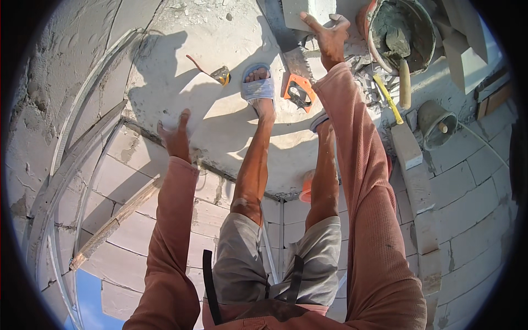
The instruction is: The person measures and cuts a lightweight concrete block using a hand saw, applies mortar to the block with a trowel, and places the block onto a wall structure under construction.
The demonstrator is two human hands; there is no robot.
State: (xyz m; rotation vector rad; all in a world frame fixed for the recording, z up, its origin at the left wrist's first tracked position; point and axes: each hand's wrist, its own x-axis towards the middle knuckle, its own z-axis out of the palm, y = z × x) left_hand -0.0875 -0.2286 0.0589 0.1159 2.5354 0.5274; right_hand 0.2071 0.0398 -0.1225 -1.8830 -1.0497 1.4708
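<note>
At the top of the view, my right hand [331, 41] closes its fingers and thumb on the near end of a pale building block [314, 12]. My left hand [177, 137] is over the concrete floor at left, thumb and fingers apart and slightly blurred. Just beyond it shows a pale, straight-edged shape [202, 99]; I cannot tell whether the fingers touch it. A yellow-and-black tape measure [222, 75] adjoins that shape, and a thin reddish stick [196, 64] lies close by. Between my feet and the block rests a handsaw [300, 93] with an orange handle.
At upper right stands a bucket of wet mortar [397, 33] holding a trowel [404, 82]. Near it are a yellow-handled tool [388, 99], rubble and a tipped grey bucket [436, 125]. Block walls [456, 187] rise close around. A wooden plank [118, 220] leans at left.
</note>
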